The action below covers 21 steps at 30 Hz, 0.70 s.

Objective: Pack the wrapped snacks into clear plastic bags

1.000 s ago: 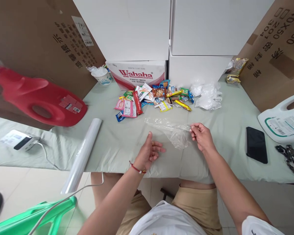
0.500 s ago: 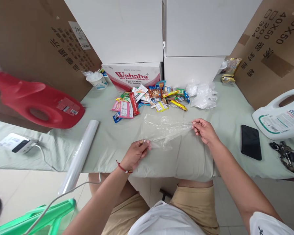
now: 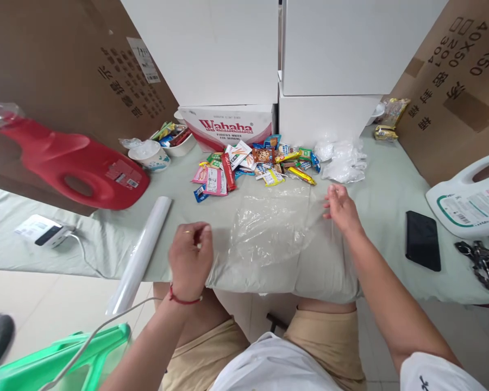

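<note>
A clear plastic sheet or bag point(image 3: 269, 228), crinkled and see-through, lies spread on the cloth between my two hands. My left hand point(image 3: 190, 255) is held to its left with the fingers curled and a gap between thumb and forefinger; nothing shows in it. At the sheet's right edge, my right hand point(image 3: 342, 209) has its fingers loosely apart and holds nothing visible. Just beyond the sheet sits a pile of small wrapped snacks point(image 3: 263, 156), with crumpled clear plastic point(image 3: 344, 162) to its right.
On the left are a red jug point(image 3: 81, 168), a plastic film roll point(image 3: 140, 252), a paper cup point(image 3: 150, 156) and a white device point(image 3: 43, 231) with a cable. To the right lie a phone point(image 3: 422, 240), keys point(image 3: 481, 266) and a white jug point(image 3: 472, 198). Boxes point(image 3: 232, 127) stand behind.
Both hands have let go of the clear plastic, which was stretched between them and now lies flatter. My left hand has moved left; my right hand has risen slightly and loosened.
</note>
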{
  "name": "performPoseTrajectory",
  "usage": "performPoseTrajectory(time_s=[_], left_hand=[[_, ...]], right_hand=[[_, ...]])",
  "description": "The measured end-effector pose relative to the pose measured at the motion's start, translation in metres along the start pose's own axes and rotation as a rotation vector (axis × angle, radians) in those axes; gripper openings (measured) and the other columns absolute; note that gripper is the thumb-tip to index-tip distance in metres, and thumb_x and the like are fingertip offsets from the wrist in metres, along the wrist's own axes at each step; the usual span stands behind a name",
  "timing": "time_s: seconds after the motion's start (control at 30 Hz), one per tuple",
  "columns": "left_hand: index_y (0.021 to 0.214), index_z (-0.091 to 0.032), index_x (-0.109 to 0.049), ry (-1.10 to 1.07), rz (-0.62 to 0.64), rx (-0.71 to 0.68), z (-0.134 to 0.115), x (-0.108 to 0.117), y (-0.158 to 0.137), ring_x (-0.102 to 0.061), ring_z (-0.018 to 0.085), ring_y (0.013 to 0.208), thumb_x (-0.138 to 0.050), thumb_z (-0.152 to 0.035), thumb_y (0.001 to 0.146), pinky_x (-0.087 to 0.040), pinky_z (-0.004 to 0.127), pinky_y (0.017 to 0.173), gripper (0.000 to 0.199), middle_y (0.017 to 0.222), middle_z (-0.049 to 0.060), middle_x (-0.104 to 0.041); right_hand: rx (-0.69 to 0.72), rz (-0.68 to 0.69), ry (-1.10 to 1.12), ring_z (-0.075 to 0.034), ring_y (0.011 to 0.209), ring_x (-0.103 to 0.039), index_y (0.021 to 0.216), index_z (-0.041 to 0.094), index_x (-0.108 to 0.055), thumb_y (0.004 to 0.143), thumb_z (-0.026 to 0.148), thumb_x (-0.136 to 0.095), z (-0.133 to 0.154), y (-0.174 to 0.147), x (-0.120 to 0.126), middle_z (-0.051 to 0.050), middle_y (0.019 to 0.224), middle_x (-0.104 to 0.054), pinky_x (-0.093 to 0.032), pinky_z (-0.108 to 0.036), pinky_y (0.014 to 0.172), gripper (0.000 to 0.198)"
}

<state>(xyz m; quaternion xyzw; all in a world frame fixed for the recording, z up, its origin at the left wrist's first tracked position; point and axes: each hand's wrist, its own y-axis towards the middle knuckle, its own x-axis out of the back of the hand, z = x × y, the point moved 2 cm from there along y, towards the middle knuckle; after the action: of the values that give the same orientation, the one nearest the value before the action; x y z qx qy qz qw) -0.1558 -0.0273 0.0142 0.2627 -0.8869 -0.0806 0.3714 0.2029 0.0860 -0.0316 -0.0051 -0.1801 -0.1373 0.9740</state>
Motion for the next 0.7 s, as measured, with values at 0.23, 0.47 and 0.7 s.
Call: performPoseTrajectory(time_s=[0.23,0.47,0.7], left_hand=[[0.120,-0.023,-0.073,0.129,0.486,-0.507,-0.041,-0.093,0.011,-0.048,0.033,0.141,-0.048,-0.033,0.100,-0.027,0.053,0.119,0.033,0.140,0.014,-0.065],[0.158,-0.025,-0.041,0.467,0.664,-0.415,0.031,-0.107,0.014,-0.029,0.031,0.156,-0.032,-0.042,0.105,-0.014,0.066,0.123,0.056,0.169,0.010,-0.030],[0.161,-0.028,-0.036,0.493,0.664,-0.425,0.033,-0.103,0.008,-0.024,0.031,0.158,-0.032,-0.049,0.105,-0.009,0.067,0.124,0.060,0.171,0.009,-0.026]], right_hand=[[0.130,0.250,-0.385,-0.020,0.067,-0.064,0.140,0.027,-0.059,0.073,0.031,-0.080,0.014,-0.061,-0.037,-0.001,0.078,-0.072,-0.046,-0.030,0.063,0.070],[-0.023,0.361,-0.179,-0.016,0.053,-0.058,0.101,0.025,-0.071,0.081,0.039,-0.064,-0.042,-0.080,0.021,0.004,0.067,-0.063,-0.048,-0.030,0.055,0.025],[0.286,0.246,-0.667,-0.026,0.093,-0.064,0.101,0.023,-0.072,0.098,0.039,-0.051,0.014,-0.017,-0.017,-0.010,0.098,-0.069,-0.049,-0.039,0.083,0.027]])
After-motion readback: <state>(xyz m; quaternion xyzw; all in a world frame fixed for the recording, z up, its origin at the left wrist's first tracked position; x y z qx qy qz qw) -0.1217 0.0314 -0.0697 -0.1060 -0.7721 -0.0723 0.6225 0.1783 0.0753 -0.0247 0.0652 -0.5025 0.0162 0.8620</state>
